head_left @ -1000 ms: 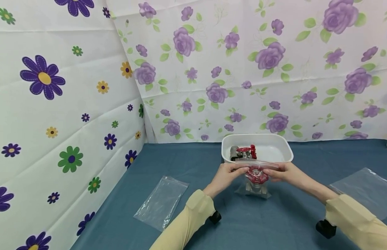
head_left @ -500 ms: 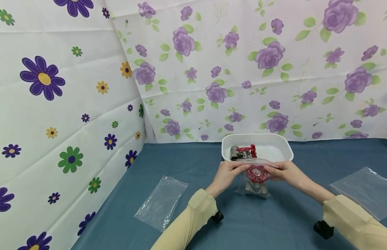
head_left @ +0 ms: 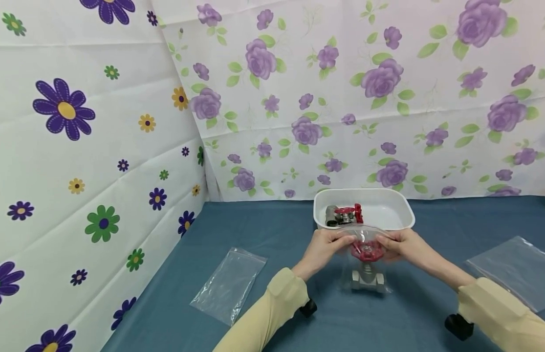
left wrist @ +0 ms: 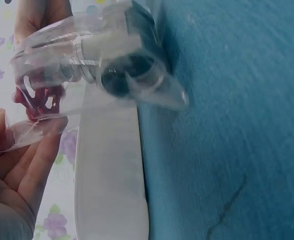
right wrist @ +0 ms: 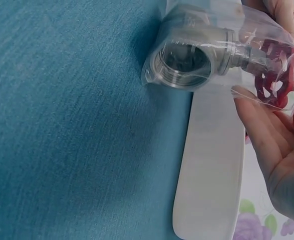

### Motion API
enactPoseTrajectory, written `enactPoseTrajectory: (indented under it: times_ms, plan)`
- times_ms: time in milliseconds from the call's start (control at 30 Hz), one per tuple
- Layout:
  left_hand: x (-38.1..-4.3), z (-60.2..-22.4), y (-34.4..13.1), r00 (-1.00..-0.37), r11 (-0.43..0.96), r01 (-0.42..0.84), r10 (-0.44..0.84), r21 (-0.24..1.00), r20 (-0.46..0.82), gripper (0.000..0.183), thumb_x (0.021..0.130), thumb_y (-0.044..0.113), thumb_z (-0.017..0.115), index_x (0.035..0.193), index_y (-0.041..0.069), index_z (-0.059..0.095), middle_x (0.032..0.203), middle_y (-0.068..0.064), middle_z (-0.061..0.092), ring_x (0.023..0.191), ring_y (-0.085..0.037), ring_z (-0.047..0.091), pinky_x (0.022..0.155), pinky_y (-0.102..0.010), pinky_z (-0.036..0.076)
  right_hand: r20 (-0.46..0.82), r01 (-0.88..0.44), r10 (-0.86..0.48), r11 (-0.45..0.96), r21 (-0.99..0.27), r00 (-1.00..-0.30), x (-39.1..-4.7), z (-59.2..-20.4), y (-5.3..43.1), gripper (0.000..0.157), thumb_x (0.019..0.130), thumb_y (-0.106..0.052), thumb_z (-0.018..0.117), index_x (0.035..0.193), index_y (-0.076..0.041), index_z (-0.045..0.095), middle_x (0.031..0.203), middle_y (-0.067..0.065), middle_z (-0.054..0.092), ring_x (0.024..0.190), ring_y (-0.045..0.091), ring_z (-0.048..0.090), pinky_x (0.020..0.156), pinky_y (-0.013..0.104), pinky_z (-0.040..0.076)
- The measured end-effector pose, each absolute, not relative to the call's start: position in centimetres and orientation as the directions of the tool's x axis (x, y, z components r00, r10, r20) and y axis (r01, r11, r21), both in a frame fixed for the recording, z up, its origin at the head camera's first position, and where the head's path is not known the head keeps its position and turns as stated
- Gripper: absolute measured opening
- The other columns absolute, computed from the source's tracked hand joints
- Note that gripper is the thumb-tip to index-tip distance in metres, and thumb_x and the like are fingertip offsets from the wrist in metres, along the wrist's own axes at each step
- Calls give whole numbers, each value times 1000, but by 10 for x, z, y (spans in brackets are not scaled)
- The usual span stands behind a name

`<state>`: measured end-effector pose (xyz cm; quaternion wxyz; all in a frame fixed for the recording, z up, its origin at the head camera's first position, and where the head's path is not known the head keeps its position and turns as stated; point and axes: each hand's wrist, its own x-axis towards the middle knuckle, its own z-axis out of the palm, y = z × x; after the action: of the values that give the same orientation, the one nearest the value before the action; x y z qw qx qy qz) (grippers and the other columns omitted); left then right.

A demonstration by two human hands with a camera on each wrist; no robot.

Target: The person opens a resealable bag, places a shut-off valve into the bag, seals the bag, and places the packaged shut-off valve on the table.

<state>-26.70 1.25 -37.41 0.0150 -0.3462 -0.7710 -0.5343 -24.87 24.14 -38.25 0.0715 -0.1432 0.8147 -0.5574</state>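
Left hand (head_left: 327, 244) and right hand (head_left: 402, 246) each pinch the top of a clear zip bag (head_left: 364, 261), fingers curled, apparently lifting the red-handled valve (head_left: 366, 264) inside.

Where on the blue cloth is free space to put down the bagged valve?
Bare blue cloth lies between the flat empty bag and the white tub; more lies right of the tub, before the second flat bag. Crowded: just in front of the tub, where both hands hold the bagged valve.
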Motion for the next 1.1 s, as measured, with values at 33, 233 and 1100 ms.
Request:
enactPoseTrajectory:
  times_ms: [33, 233, 1100]
  plan:
    - [-270, -378, 14, -760, 186, 546, 520, 817, 389, 21, 90, 14, 58, 91, -2, 71, 79, -6, 66, 63, -15, 61, 56, -25, 50, 36, -147, -314, 336, -930, -949, -249, -383, 242, 41, 95, -28, 49, 95, 11, 61, 85, 18, 65, 77, 27, 64, 63, 41, 51]
    - [-284, -400, 17, -759, 178, 528, 537, 831, 367, 25, 90, 22, 57, 93, 2, 72, 76, 3, 65, 60, -5, 60, 54, -21, 49, -5, -96, -306, 314, -945, -952, -248, -384, 241, 44, 96, -28, 48, 100, 14, 58, 83, 19, 64, 72, 29, 64, 60, 40, 52]
    - [-284, -401, -11, -823, 117, 336, 519, 935, 231, 26, 89, 20, 59, 89, -4, 69, 70, -4, 65, 57, -19, 63, 52, -33, 52, -102, 21, -378, 211, -977, -920, -244, -387, 212, 43, 97, -27, 45, 100, 15, 58, 83, 24, 63, 76, 33, 64, 62, 40, 51]
